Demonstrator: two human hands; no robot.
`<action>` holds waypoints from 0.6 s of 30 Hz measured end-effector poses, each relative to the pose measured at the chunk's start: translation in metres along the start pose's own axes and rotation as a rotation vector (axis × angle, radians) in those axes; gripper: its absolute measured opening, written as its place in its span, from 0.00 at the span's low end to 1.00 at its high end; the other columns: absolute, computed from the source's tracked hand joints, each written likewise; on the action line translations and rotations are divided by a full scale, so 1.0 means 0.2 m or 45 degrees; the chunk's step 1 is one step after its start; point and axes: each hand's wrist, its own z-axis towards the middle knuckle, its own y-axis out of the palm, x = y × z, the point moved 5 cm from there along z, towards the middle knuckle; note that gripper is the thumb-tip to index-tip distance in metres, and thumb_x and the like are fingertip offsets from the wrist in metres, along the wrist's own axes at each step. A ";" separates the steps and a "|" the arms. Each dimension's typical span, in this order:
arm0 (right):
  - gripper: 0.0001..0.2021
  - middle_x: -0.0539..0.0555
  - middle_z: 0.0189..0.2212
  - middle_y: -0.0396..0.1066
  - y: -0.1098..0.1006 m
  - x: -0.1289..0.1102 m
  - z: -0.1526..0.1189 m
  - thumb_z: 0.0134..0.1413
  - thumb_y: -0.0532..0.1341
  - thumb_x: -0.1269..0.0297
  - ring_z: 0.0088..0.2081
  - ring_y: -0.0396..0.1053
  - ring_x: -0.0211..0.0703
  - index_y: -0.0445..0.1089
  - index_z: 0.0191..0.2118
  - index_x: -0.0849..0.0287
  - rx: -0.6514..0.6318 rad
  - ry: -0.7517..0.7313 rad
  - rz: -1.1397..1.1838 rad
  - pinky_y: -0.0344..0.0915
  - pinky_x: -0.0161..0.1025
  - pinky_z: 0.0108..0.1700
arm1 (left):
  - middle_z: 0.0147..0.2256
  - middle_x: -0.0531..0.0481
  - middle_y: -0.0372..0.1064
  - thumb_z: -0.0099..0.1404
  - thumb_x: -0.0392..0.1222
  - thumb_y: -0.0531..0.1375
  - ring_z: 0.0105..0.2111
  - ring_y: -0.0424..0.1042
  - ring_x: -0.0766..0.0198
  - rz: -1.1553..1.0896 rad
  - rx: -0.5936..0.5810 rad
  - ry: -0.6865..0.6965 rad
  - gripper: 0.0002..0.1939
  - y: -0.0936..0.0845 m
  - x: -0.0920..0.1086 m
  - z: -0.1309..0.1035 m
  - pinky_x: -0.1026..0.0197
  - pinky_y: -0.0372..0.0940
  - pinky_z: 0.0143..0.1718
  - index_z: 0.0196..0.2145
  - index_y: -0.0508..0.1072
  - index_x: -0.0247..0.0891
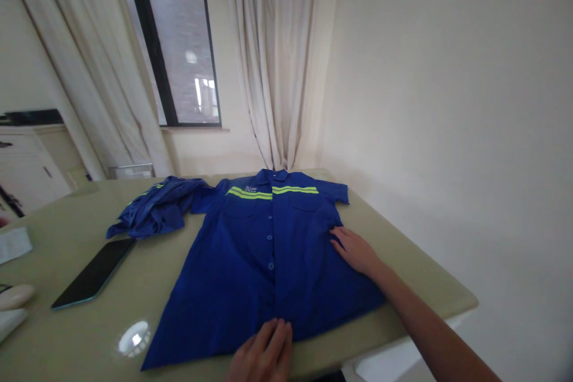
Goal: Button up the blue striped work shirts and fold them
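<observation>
A blue short-sleeved work shirt (pixel 242 286) lies spread out on the table, front side up, its collar toward the window. Two yellow-green stripes cross its chest, and several buttons run down the middle. At the bottom hem, my left hand (pixel 264 352) has its fingers drawn together on the cloth near the button line. My right hand (pixel 356 250) rests flat on the side of the shirt below the right-hand sleeve, fingers extended.
Left of the shirt lies a crumpled blue garment (pixel 156 209) with similar stripes. A dark tablet-like slab (pixel 94 274) is nearer me. White paper (pixel 14 245) and a pale computer mouse (pixel 17 296) sit at the far left. The table edge (pixel 430 268) runs beside the wall.
</observation>
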 end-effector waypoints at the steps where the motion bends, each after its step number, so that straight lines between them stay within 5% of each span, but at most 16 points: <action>1: 0.16 0.65 0.55 0.72 -0.03 -0.04 0.05 0.68 0.54 0.63 0.57 0.69 0.55 0.73 0.54 0.61 0.010 0.015 -0.032 0.62 0.50 0.61 | 0.45 0.48 0.77 0.64 0.28 0.60 0.44 0.76 0.61 -0.001 -0.047 -0.010 0.21 0.01 0.00 0.04 0.68 0.75 0.38 0.53 0.75 0.42; 5: 0.13 0.59 0.46 0.74 -0.10 -0.37 0.22 0.69 0.53 0.55 0.50 0.72 0.50 0.71 0.47 0.55 0.140 -0.034 0.061 0.65 0.44 0.52 | 0.45 0.45 0.75 0.60 0.25 0.61 0.42 0.76 0.59 -0.031 -0.221 -0.091 0.22 0.04 -0.01 0.24 0.68 0.73 0.30 0.51 0.75 0.36; 8: 0.19 0.58 0.42 0.76 -0.04 -0.64 0.32 0.67 0.54 0.44 0.44 0.75 0.53 0.69 0.47 0.54 0.043 0.006 0.162 0.66 0.46 0.46 | 0.47 0.42 0.75 0.60 0.24 0.59 0.42 0.76 0.57 -0.080 -0.422 -0.189 0.19 0.02 -0.04 0.38 0.62 0.75 0.34 0.48 0.77 0.35; 10: 0.21 0.64 0.43 0.76 0.03 -0.74 0.36 0.62 0.59 0.45 0.46 0.74 0.59 0.68 0.49 0.57 -0.043 0.107 0.212 0.65 0.50 0.47 | 0.46 0.41 0.75 0.60 0.25 0.57 0.43 0.77 0.53 -0.158 -0.594 -0.235 0.17 -0.02 -0.07 0.44 0.56 0.75 0.35 0.44 0.78 0.35; 15: 0.13 0.62 0.40 0.76 0.16 -0.73 0.40 0.56 0.62 0.65 0.44 0.74 0.58 0.67 0.47 0.57 -0.087 0.119 0.427 0.64 0.49 0.45 | 0.37 0.44 0.79 0.59 0.30 0.56 0.35 0.78 0.53 -0.558 -0.869 -0.244 0.14 -0.12 -0.19 0.52 0.54 0.71 0.37 0.35 0.81 0.40; 18: 0.10 0.50 0.32 0.74 0.20 -0.63 0.41 0.57 0.58 0.70 0.37 0.74 0.46 0.66 0.44 0.54 -0.094 0.057 0.636 0.64 0.39 0.40 | 0.34 0.50 0.79 0.60 0.32 0.55 0.36 0.77 0.58 -0.777 -0.760 -0.452 0.15 -0.08 -0.38 0.59 0.59 0.66 0.39 0.33 0.80 0.44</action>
